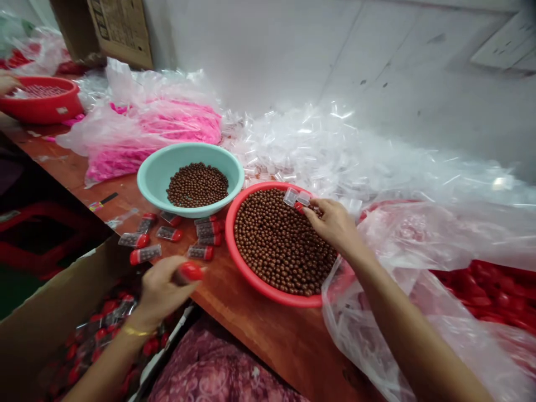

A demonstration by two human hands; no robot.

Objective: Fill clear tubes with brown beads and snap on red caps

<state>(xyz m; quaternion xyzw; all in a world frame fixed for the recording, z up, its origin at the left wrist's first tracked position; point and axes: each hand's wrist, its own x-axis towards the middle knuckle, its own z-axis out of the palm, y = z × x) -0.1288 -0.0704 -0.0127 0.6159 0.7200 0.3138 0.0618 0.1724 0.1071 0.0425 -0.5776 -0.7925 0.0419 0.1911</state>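
My left hand (161,290) is closed round a small container whose red cap (191,271) sticks out of the fingers; its body is mostly hidden. Over the far right rim of a red basin (268,291) full of brown beads (280,245), my right hand (333,223) pinches a red cap (298,207). Clear plastic tubes (296,196) lie at those fingertips, above the beads. Several filled, red-capped containers (170,233) rest on the table left of the basin, just beyond my left hand.
A pale green bowl (146,178) with more beads stands behind the containers. Clear tubes (301,145) are heaped along the wall. An open bag of red caps (481,293) lies right, a cardboard box (54,285) of filled containers lower left. Another person's hand (8,84) reaches into a red bowl (50,111).
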